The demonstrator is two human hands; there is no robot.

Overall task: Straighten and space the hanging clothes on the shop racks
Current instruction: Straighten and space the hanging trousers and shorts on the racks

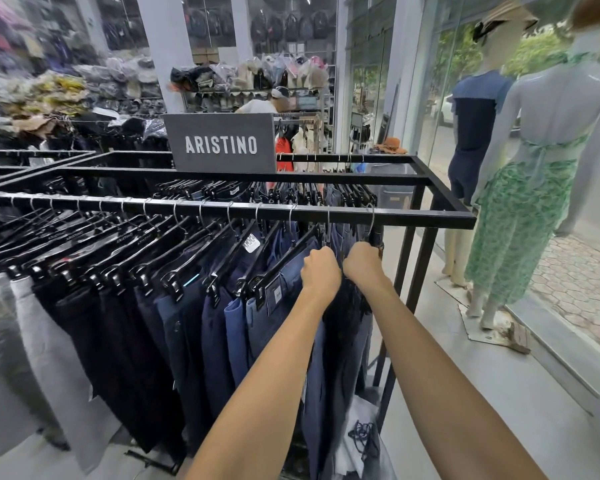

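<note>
Gripping neighbouring hangers [326,233] inside curled fingers [323,252] of both hands.

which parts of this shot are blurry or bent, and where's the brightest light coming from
Head view: the shelves of goods at far left are smeared with blur, while the sign and both hands, left hand and right hand, are sharp; the rack rail bows from the wide lens; daylight comes through the glass front at right.

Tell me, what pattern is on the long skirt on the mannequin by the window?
Green and white leafy print on the skirt, clearest in the head view.
</note>
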